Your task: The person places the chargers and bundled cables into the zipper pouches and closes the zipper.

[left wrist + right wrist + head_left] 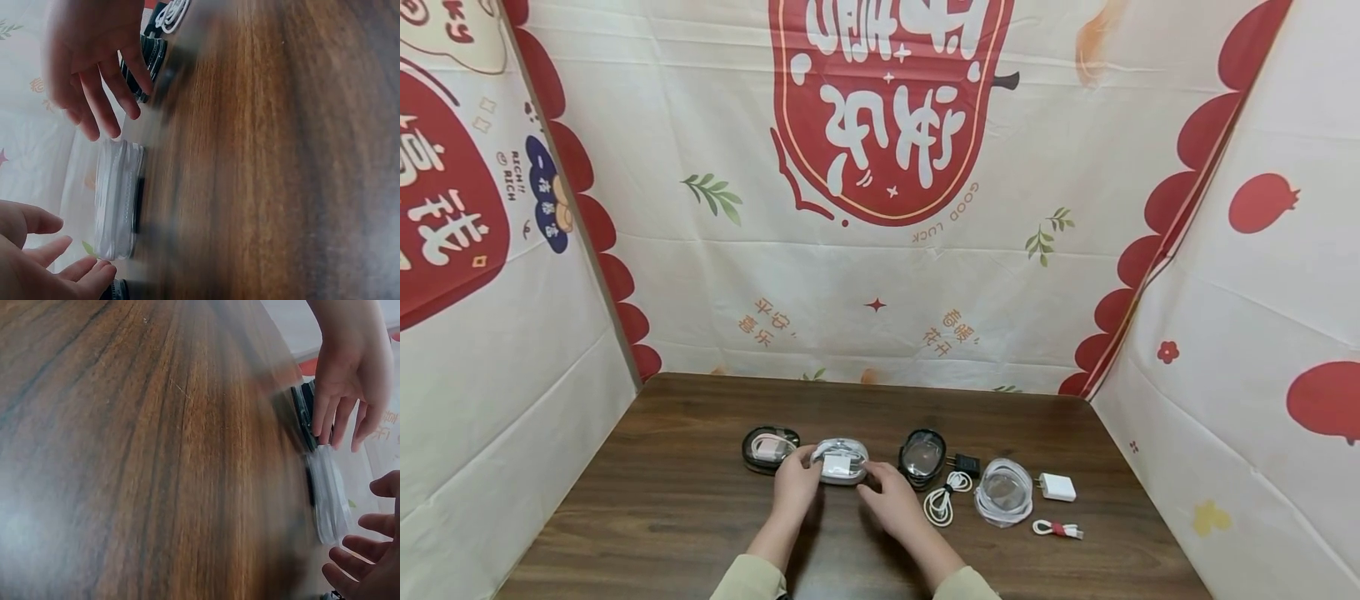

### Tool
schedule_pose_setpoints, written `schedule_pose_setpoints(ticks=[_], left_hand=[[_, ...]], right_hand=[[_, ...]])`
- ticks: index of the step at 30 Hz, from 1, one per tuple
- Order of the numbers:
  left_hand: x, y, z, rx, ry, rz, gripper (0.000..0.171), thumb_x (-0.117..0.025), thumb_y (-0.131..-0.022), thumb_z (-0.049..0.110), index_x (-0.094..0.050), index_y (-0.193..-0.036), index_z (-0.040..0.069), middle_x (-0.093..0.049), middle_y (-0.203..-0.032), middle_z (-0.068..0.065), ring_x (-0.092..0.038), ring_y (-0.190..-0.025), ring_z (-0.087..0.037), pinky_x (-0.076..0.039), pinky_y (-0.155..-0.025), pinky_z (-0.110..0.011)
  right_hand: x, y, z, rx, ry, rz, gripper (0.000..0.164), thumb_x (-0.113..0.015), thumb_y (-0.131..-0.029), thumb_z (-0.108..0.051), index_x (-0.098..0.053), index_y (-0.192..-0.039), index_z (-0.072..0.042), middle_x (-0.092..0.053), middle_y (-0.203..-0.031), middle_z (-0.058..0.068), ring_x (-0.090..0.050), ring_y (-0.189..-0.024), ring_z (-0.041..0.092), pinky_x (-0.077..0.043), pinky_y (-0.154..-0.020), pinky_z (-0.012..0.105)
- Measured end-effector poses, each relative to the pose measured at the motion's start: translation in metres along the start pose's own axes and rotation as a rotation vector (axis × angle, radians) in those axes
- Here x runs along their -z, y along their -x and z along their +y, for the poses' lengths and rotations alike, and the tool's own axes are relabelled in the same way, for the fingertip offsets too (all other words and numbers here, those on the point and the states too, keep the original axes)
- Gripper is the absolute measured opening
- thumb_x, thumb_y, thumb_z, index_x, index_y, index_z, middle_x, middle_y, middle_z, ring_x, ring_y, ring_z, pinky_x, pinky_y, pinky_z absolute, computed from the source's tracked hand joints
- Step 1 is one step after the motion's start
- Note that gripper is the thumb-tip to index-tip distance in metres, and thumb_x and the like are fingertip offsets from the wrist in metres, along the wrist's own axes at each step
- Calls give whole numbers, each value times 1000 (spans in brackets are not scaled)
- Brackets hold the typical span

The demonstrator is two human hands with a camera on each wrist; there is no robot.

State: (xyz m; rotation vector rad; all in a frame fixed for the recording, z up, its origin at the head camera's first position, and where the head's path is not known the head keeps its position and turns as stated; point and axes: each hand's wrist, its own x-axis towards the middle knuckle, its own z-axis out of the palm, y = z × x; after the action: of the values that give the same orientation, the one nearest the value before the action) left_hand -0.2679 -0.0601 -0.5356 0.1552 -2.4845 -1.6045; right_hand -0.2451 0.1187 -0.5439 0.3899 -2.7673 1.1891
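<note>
A clear zip case (842,462) with a white charger and cable inside lies between my two hands, also seen edge-on as a clear case (119,200) in the left wrist view. My left hand (797,483) is at its left end, fingers relaxed and at or near its edge. At the other end is my right hand (890,497), its fingers loosely extended. Both wrist views show neither hand curled round the case. Just left of it sits a black-rimmed case (771,450) holding a pink item and cable, beside my left hand.
To the right stand a black-rimmed case (922,458), a black plug (964,465), a coiled white cable (948,498), a round clear case (1004,492), a white charger (1057,487) and a short cable with a red tie (1057,529). Printed cloth walls surround the wooden table (700,533).
</note>
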Motion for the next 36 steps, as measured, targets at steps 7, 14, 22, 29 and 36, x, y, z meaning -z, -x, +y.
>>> schedule_pose_setpoints(ticks=[7, 14, 22, 29, 36], left_hand=[[3, 10, 6, -27, 48, 25, 31, -57, -84, -1, -67, -113, -5, -67, -104, -20, -62, -95, -31, -51, -82, -46], [-7, 20, 17, -96, 109, 6, 31, -58, -79, -5, -67, -108, -7, -67, -98, -21, -65, -87, -30, -54, -77, -42], [-40, 35, 32, -153, 162, -92, 26, -63, -79, -4, -67, -105, -7, -67, -95, -19, -66, -83, -28, -55, -71, -35], [-59, 40, 43, -169, 108, -163, 28, -64, -79, -1, -67, -106, -3, -67, -98, -15, -63, -87, -26, -52, -76, -37], [-82, 40, 45, -217, 31, -202, 36, -66, -77, 3, -65, -111, -6, -67, -106, -21, -63, -96, -36, -51, -82, -43]], right_hand=[[11, 6, -3, 6, 3, -21, 39, -64, -92, -18, -62, -125, 3, -60, -122, 15, -55, -115, 34, -43, -98, 51], [27, 16, -2, 47, 3, -19, 38, -63, -92, -21, -64, -124, 0, -63, -120, 11, -57, -113, 31, -44, -96, 50], [53, 30, 17, 37, -24, 91, 28, -65, -91, -13, -67, -117, -2, -64, -113, 11, -59, -107, 31, -50, -89, 40], [67, 31, 32, -35, -14, 209, 24, -65, -89, -9, -69, -112, -1, -65, -109, 9, -62, -95, 24, -51, -80, 35], [74, 26, 50, -119, 10, 263, 27, -64, -90, -10, -67, -115, 2, -63, -116, 17, -57, -111, 36, -44, -94, 53]])
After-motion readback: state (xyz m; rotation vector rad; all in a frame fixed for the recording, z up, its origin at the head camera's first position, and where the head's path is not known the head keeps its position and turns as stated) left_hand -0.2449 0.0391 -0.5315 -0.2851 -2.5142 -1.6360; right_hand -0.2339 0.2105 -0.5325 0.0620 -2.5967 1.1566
